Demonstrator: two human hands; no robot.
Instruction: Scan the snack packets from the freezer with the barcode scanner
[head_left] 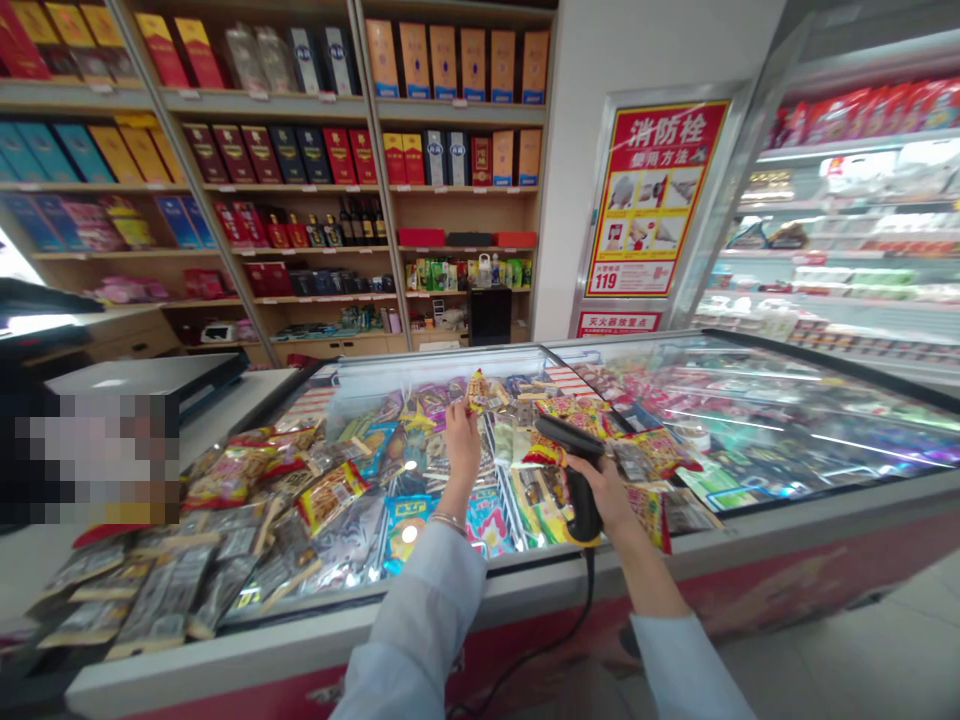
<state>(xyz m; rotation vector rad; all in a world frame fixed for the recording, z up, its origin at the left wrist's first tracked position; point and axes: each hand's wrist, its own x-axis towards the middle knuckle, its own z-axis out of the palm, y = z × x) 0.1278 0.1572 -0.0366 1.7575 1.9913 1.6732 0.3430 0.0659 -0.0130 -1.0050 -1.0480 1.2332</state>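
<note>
Head view: our left hand (pixel 463 442) pinches a packet (pixel 478 386) above the freezer (pixel 780 540), fingertips partly hidden; our right hand (pixel 607 492) grips a scanner (pixel 583 500), whose cord (pixel 576 615) runs out of sight below. Under the glass (pixel 750 390) we see colourful bags (pixel 491 515), partly obscured by glare; pixelation (pixel 97 455) covers a patch at left.

packets (pixel 332 497) lie on the chest freezer (pixel 750 543) before me. behind it stand shelves (pixel 465 211); a poster (pixel 660 200) hangs to their right.

Open air between left hand (pixel 463 445) and scanner (pixel 582 500) — packet heap (pixel 169 590) to the left, cable (pixel 589 575) below.
</note>
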